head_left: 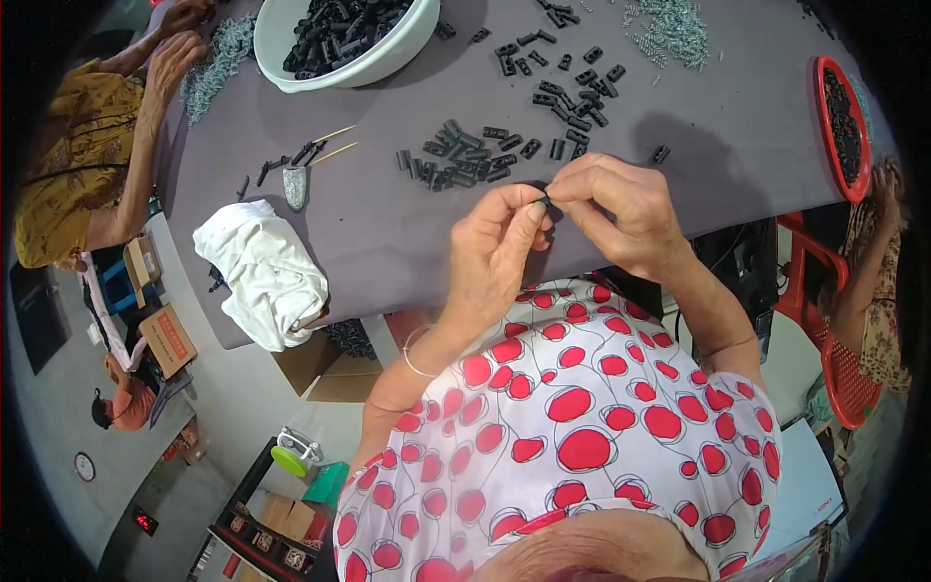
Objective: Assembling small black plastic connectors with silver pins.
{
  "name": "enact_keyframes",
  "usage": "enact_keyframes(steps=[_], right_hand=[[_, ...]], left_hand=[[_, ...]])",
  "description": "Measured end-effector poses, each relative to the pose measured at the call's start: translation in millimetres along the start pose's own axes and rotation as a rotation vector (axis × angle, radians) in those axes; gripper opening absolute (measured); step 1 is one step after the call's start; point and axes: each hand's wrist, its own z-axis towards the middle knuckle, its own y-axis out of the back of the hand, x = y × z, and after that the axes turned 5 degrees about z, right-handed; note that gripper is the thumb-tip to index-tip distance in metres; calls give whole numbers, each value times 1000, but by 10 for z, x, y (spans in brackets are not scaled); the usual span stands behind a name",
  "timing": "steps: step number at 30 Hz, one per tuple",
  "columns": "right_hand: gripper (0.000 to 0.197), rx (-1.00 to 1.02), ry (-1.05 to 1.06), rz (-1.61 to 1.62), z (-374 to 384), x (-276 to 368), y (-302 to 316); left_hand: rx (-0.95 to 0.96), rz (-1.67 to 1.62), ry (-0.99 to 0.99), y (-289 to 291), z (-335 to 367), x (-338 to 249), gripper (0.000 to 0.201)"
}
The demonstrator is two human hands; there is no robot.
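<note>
My left hand and my right hand meet above the near edge of the table. Between the left thumb and forefinger is a small black plastic part, mostly covered by the fingertips. The right thumb and forefinger pinch at that same spot; whatever they hold is too small to make out. Just beyond the hands lies a loose group of short black plastic pieces. More black pieces are scattered farther off, and a single one rests right of my right hand.
A white bowl of black parts stands at the far left, near piles of small silver screws. A white cloth, a grey stone-like lump and thin sticks lie left. At right is a red tray. Other people sit at both sides.
</note>
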Motion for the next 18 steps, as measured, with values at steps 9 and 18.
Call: enact_keyframes(steps=[9,18], right_hand=[[22,-116,-21,51,-94,-39,-168],[41,-246,131,-128,-161,-10,-263]], left_hand=[[11,-207,142,69,62,-23,18],[206,-657,370,163,125,-9,18]])
